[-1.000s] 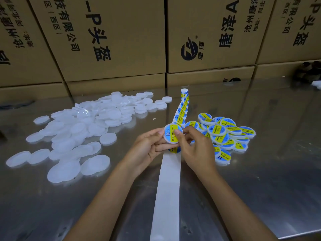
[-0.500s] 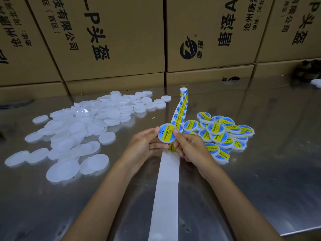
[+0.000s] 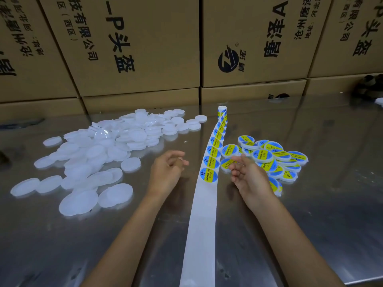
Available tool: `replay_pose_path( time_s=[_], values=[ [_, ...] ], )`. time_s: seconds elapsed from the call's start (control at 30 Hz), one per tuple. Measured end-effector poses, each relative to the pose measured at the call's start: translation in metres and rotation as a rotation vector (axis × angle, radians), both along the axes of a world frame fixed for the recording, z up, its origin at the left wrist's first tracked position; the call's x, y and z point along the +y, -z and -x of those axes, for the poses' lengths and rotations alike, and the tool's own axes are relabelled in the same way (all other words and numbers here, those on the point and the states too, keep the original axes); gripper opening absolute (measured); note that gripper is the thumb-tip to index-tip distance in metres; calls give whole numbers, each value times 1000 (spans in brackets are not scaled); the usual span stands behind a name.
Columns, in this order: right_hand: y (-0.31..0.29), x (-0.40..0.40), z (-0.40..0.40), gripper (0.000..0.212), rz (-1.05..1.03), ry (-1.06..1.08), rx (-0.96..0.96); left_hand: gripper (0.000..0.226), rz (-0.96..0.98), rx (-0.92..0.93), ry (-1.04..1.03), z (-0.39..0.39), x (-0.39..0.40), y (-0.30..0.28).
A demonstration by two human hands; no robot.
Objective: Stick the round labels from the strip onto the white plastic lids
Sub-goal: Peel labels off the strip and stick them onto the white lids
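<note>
A white backing strip (image 3: 200, 235) runs up the middle of the steel table to a small roll (image 3: 222, 109); blue-and-yellow round labels (image 3: 209, 175) sit on its far half. Plain white lids (image 3: 99, 154) lie heaped on the left, and labelled lids (image 3: 269, 158) are piled on the right. My left hand (image 3: 167, 170) hovers left of the strip, fingers loosely curled, holding nothing. My right hand (image 3: 246, 177) is right of the strip with relaxed fingers, also holding nothing. One labelled lid (image 3: 225, 164) lies just beyond its fingertips at the pile's near-left edge.
Large cardboard boxes (image 3: 134, 48) with printed characters stand stacked along the back of the table (image 3: 331, 204). A dark object (image 3: 369, 83) sits at the far right, beside the boxes. The table's front right edge shows at the lower right.
Both hands held a labelled lid together over the strip. Now they have parted to either side, and the lid lies at the edge of the labelled pile.
</note>
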State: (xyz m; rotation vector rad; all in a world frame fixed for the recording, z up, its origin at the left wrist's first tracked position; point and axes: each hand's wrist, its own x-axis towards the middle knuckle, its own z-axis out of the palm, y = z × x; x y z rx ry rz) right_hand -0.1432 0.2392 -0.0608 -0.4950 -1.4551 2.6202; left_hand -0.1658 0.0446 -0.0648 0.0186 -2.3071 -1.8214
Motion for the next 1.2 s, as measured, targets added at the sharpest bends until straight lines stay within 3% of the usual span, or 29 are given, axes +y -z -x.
replay_pose_path(
  time_s=[0.2,0.4,0.5,0.67,0.83,1.07,1.13,1.2],
  values=[
    [1,-2,1,13,8,3,-7,39,756,79,-325,6,-32,-1],
    [1,-6,0,24,-174,-57,17,38,1061,-124,-446,12,-76,5],
    [4,-13,-1,21,-381,-22,73,32,1044,-97,-468,15,-83,7],
    [20,-24,-4,12,-1122,81,332,18,935,-85,-350,16,-75,4],
    [32,-18,1,35,-1571,16,353,39,991,-146,-200,22,-67,8],
    [37,-19,2,40,-1706,-15,306,48,1018,-145,-92,24,-59,10],
    [37,-18,3,42,-1721,-21,285,44,925,-127,-63,23,-55,9],
    [37,-17,5,43,-1713,-25,263,38,684,-114,-28,21,-49,7]
  ],
)
